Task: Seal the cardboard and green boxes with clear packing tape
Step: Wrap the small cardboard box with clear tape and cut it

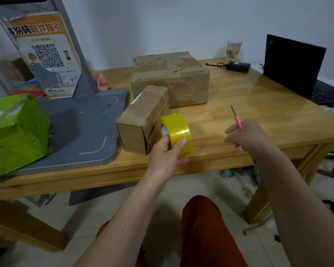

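Note:
My left hand (165, 151) grips a yellowish roll of clear packing tape (176, 132) near the table's front edge, right beside a small taped cardboard box (141, 122). A larger taped cardboard box (172, 78) stands behind the small one. The green box (14, 132) sits at the far left on a grey metal base. My right hand (245, 136) holds pink-handled scissors (236, 117) above the table, blades pointing up and away.
A grey stand (81, 120) with a QR-code poster fills the table's left part. At the back right are a black laptop (293, 68), a power adapter (238, 66) and a glass (234, 50). A wooden table (258, 105) carries it all.

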A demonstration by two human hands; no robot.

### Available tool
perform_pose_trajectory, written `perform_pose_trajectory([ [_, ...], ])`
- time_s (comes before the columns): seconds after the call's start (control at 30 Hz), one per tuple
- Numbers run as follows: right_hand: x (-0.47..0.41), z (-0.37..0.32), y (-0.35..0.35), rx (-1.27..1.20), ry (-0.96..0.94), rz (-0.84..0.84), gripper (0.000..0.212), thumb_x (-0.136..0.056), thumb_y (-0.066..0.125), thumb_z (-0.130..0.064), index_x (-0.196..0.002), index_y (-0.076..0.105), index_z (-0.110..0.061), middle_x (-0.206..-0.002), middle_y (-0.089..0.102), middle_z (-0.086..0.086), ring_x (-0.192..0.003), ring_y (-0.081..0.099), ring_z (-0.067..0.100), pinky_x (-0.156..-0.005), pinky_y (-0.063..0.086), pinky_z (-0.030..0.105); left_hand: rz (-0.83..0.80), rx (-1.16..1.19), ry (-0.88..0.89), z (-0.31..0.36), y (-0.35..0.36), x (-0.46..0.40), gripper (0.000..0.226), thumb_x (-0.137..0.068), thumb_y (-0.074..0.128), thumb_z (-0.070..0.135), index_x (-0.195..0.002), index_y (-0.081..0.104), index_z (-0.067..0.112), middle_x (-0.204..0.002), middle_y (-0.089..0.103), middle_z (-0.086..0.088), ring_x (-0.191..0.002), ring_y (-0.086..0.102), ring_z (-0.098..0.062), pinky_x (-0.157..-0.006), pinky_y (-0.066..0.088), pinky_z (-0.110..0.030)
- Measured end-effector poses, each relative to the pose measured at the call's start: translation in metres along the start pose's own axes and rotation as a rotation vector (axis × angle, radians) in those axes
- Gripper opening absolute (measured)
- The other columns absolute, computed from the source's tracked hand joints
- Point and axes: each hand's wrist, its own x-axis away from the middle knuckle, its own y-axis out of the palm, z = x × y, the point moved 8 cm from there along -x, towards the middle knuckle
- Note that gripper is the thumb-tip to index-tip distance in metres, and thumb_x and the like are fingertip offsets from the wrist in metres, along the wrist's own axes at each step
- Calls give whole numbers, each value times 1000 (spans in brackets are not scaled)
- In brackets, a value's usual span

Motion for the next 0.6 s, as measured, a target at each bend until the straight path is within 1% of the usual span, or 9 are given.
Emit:
perform_pose_trajectory([
  [0.1, -7, 2, -1, 51, 27, -17, 17, -80, 72, 1, -94, 66, -5, -61, 56, 8, -51, 46, 14, -49, 31, 24, 1, 7, 6, 0, 0, -1, 22, -97, 59, 21, -119, 62, 21, -114, 67, -1, -99, 67, -14, -77, 60, -35],
  [0.23, -12, 6, -11, 101, 17, -23, 12, -80, 72, 2, -86, 66, -6, -62, 59, 9, -52, 50, 14, -49, 33, 24, -16, 44, 1, 0, 1, -4, 18, -97, 59, 21, -114, 63, 24, -115, 67, -3, -98, 67, -16, -77, 61, -37],
  [0.3, -13, 6, -13, 154, -2, -73, 10, -80, 71, 3, -84, 66, -5, -61, 59, 9, -52, 50, 14, -48, 33, 24, -39, 66, -6, 2, 3, -6, 15, -97, 58, 21, -109, 63, 28, -117, 66, -3, -101, 67, -18, -77, 61, -38],
  [0.4, -16, 3, -8, 235, -5, -137, 10, -79, 69, 4, -85, 67, -3, -62, 59, 9, -52, 50, 14, -48, 35, 24, -43, 82, -10, 5, 5, -9, 16, -97, 57, 22, -112, 62, 26, -121, 65, -8, -106, 65, -22, -75, 61, -39],
  [0.5, -26, -3, -5, 262, 7, -93, 10, -80, 67, 5, -88, 67, -2, -67, 61, 10, -58, 54, 17, -49, 37, 25, -24, 79, -10, 5, 5, -11, 22, -97, 57, 24, -119, 61, 21, -122, 64, -12, -108, 64, -25, -72, 61, -38],
  [0.6, -35, -9, -1, 284, -9, -50, 13, -80, 68, 5, -90, 67, -2, -70, 62, 11, -64, 57, 20, -52, 40, 27, -31, 79, -19, 4, 6, -11, 17, -97, 57, 24, -114, 61, 26, -123, 64, -12, -109, 64, -25, -71, 61, -36],
])
